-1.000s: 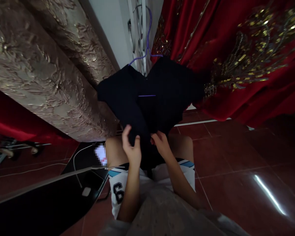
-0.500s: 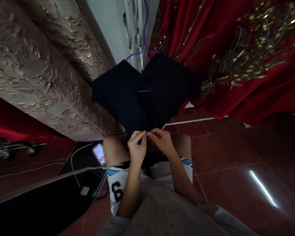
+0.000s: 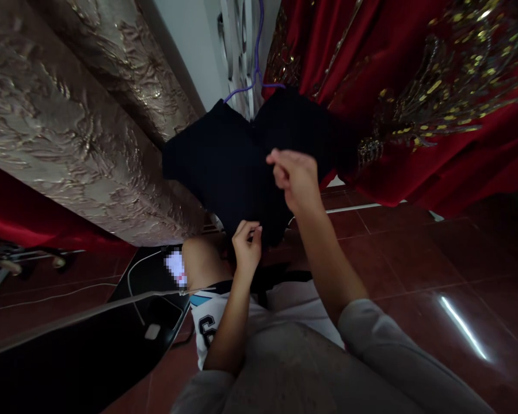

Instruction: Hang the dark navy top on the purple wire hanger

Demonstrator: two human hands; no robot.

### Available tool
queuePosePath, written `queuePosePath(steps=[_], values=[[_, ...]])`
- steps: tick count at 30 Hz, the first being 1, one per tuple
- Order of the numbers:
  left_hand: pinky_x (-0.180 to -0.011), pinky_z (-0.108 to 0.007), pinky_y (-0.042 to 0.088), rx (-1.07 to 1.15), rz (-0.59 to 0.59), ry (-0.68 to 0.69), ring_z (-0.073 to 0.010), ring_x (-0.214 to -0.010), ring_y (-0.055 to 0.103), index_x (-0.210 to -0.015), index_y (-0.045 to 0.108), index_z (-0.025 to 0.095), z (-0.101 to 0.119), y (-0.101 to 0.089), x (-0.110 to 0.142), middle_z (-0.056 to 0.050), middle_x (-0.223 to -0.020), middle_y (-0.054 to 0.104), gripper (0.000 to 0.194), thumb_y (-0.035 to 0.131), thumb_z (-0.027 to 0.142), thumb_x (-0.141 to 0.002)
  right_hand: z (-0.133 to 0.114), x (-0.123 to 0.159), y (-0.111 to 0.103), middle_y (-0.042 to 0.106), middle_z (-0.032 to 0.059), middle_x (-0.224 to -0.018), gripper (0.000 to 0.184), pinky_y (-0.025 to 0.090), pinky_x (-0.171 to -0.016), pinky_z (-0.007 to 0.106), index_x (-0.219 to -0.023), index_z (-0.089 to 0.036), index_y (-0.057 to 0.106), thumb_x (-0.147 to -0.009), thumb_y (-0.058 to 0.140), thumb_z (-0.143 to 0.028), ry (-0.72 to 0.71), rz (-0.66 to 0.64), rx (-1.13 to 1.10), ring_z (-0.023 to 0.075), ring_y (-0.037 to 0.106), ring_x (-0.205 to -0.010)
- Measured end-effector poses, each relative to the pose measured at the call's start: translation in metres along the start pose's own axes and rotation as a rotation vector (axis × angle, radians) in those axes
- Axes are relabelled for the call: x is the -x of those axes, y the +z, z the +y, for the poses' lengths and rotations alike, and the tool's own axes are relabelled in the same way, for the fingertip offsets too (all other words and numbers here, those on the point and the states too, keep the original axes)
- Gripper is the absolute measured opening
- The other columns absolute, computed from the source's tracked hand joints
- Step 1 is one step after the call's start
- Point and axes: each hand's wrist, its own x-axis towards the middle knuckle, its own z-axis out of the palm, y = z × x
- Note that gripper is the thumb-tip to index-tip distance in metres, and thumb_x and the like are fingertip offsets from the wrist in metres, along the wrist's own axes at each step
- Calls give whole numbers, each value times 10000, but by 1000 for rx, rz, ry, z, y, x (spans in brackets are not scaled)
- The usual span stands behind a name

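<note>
A dark, nearly black garment point(image 3: 211, 152) with a V-shaped neckline hangs in front of me on a purple hanger point(image 3: 256, 72). At its lower edge my left hand point(image 3: 247, 244) has thumb and forefinger pinched together on the cloth. My right hand point(image 3: 296, 175) is raised before the garment's right half, its fingers closed in a pinch. What they hold, if anything, is too small to make out.
Gold-patterned beige fabric point(image 3: 82, 138) hangs at left, red sequinned fabric point(image 3: 397, 115) at right. Beside my left leg stands a black surface point(image 3: 69, 345) with a phone point(image 3: 166, 313), a white charger point(image 3: 152, 331) and cables. Red floor tiles point(image 3: 414, 310) lie to the right.
My right hand has moved up and away from my left hand, to the front of the garment. The left hand stays low at the hem. The garment's front opening now looks closed over.
</note>
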Motion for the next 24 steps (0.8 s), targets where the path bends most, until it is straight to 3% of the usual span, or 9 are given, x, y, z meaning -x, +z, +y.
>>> queuePosePath(steps=[3, 6, 8, 10, 12, 14, 18, 21, 24], values=[[-659, -251, 514, 19, -122, 22, -167, -773, 626, -827, 693, 191, -3, 13, -13, -49, -837, 619, 116, 632, 200, -925, -30, -24, 18, 407, -74, -499, 394, 140, -433, 230, -750, -170, 615, -895, 689, -528, -150, 67, -28, 45, 264, -433], [-776, -295, 558, 0, -249, 145, -189, -882, 663, -953, 733, 193, 19, 12, -41, -77, -940, 675, 91, 648, 179, -923, -37, -21, 24, 430, -65, -501, 386, 186, -437, 228, -762, -184, 605, -927, 663, -527, -264, 38, -21, 57, 318, -446], [-868, -322, 565, 22, -246, 240, -199, -970, 673, -1147, 723, 210, 46, 3, -69, -85, -1063, 688, 225, 679, 201, -927, -36, -14, 21, 431, -59, -504, 369, 205, -444, 232, -756, -192, 604, -937, 654, -509, -286, 24, 14, 63, 332, -447], [-945, -339, 552, 82, -148, 292, -200, -1025, 670, -1270, 678, 233, 77, -7, -101, -69, -1115, 672, 321, 679, 231, -949, -36, -11, 18, 427, -54, -520, 343, 232, -457, 233, -746, -194, 598, -950, 643, -467, -294, 5, 71, 67, 345, -453], [-990, -365, 541, 154, -70, 265, -228, -1119, 660, -1225, 686, 227, 106, -12, -130, -44, -1089, 657, 279, 700, 244, -947, -38, -12, 16, 425, -51, -550, 314, 280, -485, 232, -742, -199, 584, -962, 632, -418, -326, -22, 122, 72, 368, -475], [-998, -382, 545, 191, -89, 227, -258, -1182, 647, -1073, 709, 187, 128, -11, -151, -37, -1034, 640, 151, 723, 241, -933, -37, -17, 14, 415, -49, -580, 296, 298, -510, 232, -736, -203, 557, -967, 622, -377, -377, -23, 155, 74, 375, -498], [-1030, -392, 538, 124, -182, 308, -268, -1204, 633, -925, 677, 151, 148, -12, -162, -32, -973, 627, 127, 748, 257, -919, -6, -23, 0, 333, -59, -570, 355, 222, -514, 242, -669, -208, 449, -936, 638, -343, -394, 82, 279, 64, 295, -496], [-1100, -354, 486, 96, -25, 413, -226, -1270, 580, -1002, 644, 152, 141, -36, -172, -16, -1056, 626, 148, 699, 285, -965, 34, -17, -13, 336, -60, -510, 369, 186, -504, 257, -608, -208, 424, -880, 648, -316, -269, 90, 343, 63, 269, -475], [-1127, -236, 427, 197, 254, 311, -128, -1266, 547, -1069, 594, 161, 110, -74, -201, 17, -1113, 618, 110, 613, 259, -1023, 58, -4, -7, 380, -52, -498, 322, 208, -505, 260, -608, -207, 471, -850, 644, -329, -188, 4, 336, 73, 308, -481]])
